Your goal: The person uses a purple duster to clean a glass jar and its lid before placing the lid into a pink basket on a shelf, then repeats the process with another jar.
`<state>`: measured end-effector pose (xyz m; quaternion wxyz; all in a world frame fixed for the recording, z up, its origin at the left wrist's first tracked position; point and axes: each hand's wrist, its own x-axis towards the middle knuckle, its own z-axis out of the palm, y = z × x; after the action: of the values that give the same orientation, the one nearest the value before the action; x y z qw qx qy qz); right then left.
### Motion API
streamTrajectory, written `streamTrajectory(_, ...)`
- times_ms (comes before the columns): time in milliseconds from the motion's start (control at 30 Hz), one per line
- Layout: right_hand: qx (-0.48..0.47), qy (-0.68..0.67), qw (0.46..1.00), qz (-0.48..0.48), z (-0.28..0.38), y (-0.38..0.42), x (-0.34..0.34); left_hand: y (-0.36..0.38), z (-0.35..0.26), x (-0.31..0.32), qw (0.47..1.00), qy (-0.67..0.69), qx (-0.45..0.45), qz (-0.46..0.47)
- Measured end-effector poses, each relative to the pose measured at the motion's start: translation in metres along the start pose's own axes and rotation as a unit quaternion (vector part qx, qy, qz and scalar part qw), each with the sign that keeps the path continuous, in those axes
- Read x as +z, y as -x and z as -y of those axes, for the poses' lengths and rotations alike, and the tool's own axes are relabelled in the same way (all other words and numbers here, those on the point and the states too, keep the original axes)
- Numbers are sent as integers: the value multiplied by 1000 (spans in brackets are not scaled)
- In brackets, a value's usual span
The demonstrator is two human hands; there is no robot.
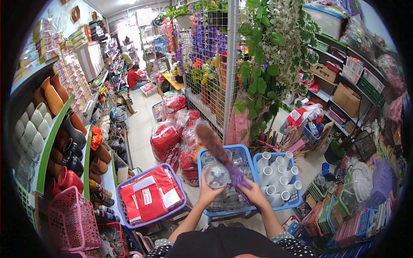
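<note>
My left hand (208, 193) is wrapped round a clear glass vase (216, 176), its round mouth facing up towards me. In my right hand (254, 194) is a feather duster (215, 148), brown and fluffy at the far end and purple near my fingers. The duster slants up and to the left past the glass, and its tip is blurred. Both hands are over a blue basket (248, 155) that holds several more clear glass pieces. My fingers partly hide the duster's grip.
Right of it, a second blue basket (297, 198) holds several white vases (275, 199). On the left sits a purple basket (121, 202) of red packets. Bagged red goods (165, 139) lie behind. Shelves of pots (71, 129) line the left; a person in red (133, 78) crouches far off.
</note>
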<state>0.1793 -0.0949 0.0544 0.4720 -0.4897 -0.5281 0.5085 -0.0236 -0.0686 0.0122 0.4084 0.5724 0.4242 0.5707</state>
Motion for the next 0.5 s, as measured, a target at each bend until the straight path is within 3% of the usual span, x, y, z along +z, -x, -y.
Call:
streamTrajectory(33,11,40,997,65,2,9,-11,-3,2,-3,1000,0,1,0)
streamTrajectory(133,37,124,987,97,-8,23,-56,-10,-3,-16,1000,3,11,-28)
streamTrajectory(300,39,262,964,-2,28,50,-59,-14,-5,-15,999,-26,33,-24)
streamTrajectory(367,175,221,953,111,27,55,-67,-14,-19,-11,996,-64,-40,-57)
streamTrajectory(400,-3,234,961,150,11,53,-74,-16,-19,-9,996,-63,-40,-56)
streamTrajectory(433,-2,235,961,149,-2,53,-77,-17,-18,-7,996,-66,-13,-56)
streamTrajectory(500,-12,309,951,2,5,52,-58,-18,-14,-5,995,-73,41,-55)
